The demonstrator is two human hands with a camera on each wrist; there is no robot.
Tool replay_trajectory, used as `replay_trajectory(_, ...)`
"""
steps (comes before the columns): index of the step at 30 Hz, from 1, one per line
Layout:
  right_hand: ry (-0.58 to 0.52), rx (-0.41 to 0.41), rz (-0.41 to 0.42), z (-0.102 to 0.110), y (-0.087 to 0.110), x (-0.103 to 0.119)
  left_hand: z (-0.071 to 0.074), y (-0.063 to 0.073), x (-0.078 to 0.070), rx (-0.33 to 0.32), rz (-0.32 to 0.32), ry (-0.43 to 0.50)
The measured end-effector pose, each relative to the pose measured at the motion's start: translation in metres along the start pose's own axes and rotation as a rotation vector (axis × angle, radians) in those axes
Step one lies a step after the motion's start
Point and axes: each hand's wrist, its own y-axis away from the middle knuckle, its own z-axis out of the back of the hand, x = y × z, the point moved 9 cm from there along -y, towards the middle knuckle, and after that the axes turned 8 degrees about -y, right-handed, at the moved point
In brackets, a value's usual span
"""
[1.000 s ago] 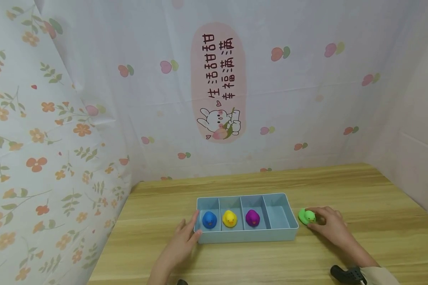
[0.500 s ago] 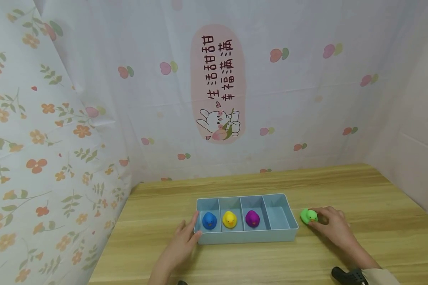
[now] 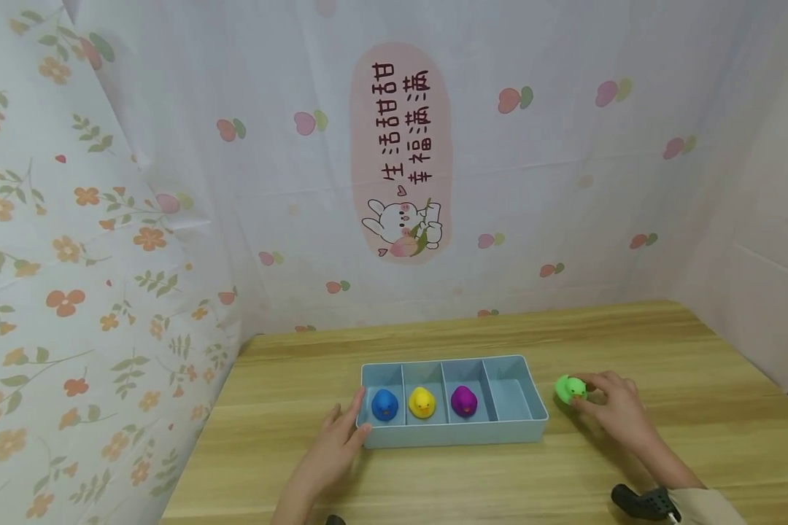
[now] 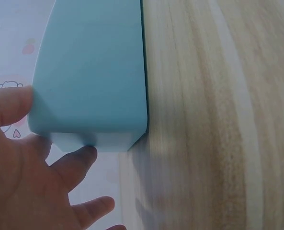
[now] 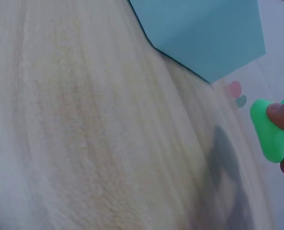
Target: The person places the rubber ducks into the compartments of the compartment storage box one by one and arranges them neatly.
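Note:
My left hand (image 3: 327, 450) rests at the left end of a light blue four-section box (image 3: 456, 436), thumb by the front corner. In the left wrist view, spread fingers (image 4: 74, 165) touch its end wall. A blue toy duck (image 3: 384, 405), a yellow duck (image 3: 422, 402) and a purple duck (image 3: 464, 402) sit in the first three sections from the left; the rightmost is bare. Right of the box, my right hand (image 3: 620, 414) pinches a green toy duck (image 3: 570, 389) between thumb and fingers. In the right wrist view this green duck (image 5: 268, 136) stands apart from the shadow on the table.
The wood-grain table (image 3: 473, 485) lies under everything. A printed cloth (image 3: 532, 182) hangs behind it, and a floral cloth (image 3: 85, 292) hangs along the left. A black wrist strap piece (image 3: 643, 503) sits by the right sleeve (image 3: 705, 507).
The green duck, in my right hand's pinch, has shifted slightly right and up in the head view. My left hand and the box have stayed put.

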Motion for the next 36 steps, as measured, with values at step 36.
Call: replay_trajectory(36,-0.036,-0.014,0.061,0.003,-0.018,0.042,0.001,0.002,-0.002,0.008,0.015,-0.004)
